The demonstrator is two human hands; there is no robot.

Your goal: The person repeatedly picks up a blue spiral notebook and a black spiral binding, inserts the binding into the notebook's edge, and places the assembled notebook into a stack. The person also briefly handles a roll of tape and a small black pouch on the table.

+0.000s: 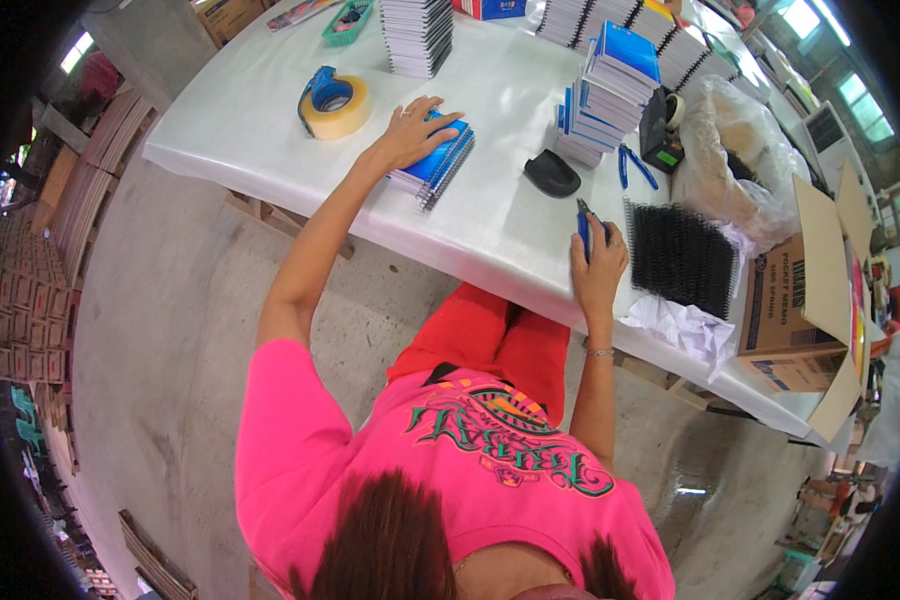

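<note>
My left hand (407, 138) lies with its fingers spread over a small stack of blue-covered spiral notebooks (443, 160) near the table's front edge. The black coil bindings of the notebooks face right. Blue-handled pliers (583, 228) are in my right hand (602, 268), their jaws pointing away from me above the table. A second pair of blue-handled pliers (637, 166) rests a little farther off to the right. Between my hands and beyond the right one sits a black, rounded object (552, 174), perhaps a computer mouse.
Left of the notebooks is a tape roll (336, 106) on a blue dispenser. Stacked blue notepads (610, 85) rise at the back right. Black binding coils (680, 258), crumpled white paper (682, 330), a clear plastic bag (740, 160) and an open cardboard box (795, 310) line the right side.
</note>
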